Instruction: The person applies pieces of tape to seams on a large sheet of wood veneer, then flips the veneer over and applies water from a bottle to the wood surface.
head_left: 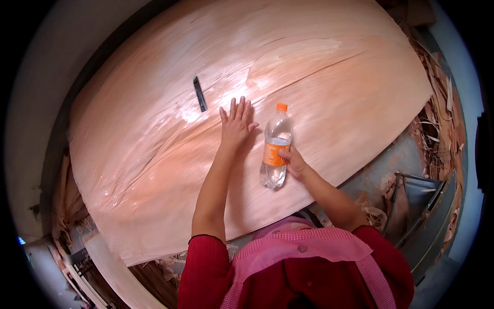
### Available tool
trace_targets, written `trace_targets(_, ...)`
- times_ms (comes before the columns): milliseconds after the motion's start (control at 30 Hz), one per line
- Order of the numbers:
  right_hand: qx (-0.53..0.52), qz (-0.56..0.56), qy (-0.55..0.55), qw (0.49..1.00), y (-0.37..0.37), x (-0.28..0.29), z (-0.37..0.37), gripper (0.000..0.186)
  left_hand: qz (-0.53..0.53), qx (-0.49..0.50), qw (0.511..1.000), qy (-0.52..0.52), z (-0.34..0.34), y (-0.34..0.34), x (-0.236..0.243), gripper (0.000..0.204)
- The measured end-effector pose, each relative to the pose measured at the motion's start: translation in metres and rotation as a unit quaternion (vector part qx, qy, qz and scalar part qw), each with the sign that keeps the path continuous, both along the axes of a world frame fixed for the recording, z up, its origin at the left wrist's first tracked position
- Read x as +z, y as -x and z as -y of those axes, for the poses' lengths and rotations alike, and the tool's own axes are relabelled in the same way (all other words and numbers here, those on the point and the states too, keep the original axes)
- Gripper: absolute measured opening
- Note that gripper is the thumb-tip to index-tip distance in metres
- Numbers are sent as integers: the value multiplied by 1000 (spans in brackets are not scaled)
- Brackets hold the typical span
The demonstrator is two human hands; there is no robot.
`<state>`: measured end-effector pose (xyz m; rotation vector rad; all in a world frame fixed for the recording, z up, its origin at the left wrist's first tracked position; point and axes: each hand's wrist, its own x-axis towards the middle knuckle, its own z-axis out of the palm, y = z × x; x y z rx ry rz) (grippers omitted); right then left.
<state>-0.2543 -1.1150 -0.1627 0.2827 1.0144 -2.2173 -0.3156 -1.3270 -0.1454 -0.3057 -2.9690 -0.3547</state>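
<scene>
A large sheet of wood veneer spreads out in front of me, with creases and split lines across its surface. My left hand lies on it, palm down and fingers spread, holding nothing. In my right hand is a clear plastic bottle with an orange cap and an orange label. Clear liquid fills the bottle to a little above the label. The right thumb rests over the label's edge; the other fingers are hidden behind the bottle. Beyond my left hand lies a dark utility knife on the veneer.
Scraps of torn veneer are heaped along the right side by a pale blue wall. At the lower right stands a dark metal frame. A long pale strip of veneer and more scraps lie at the lower left.
</scene>
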Motion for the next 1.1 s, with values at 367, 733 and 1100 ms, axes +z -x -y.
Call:
trace_targets(367,-70,7,7,998,-14,-17,-69,48,59,-34,996,50,-57,33,13,66)
trace_targets(733,-72,21,25,997,-20,-21,-70,48,-24,-172,980,-92,-96,95,-16,54)
trace_targets(1100,-40,10,-7,999,-12,-7,-70,45,45,434,888,-145,126,94,-13,44)
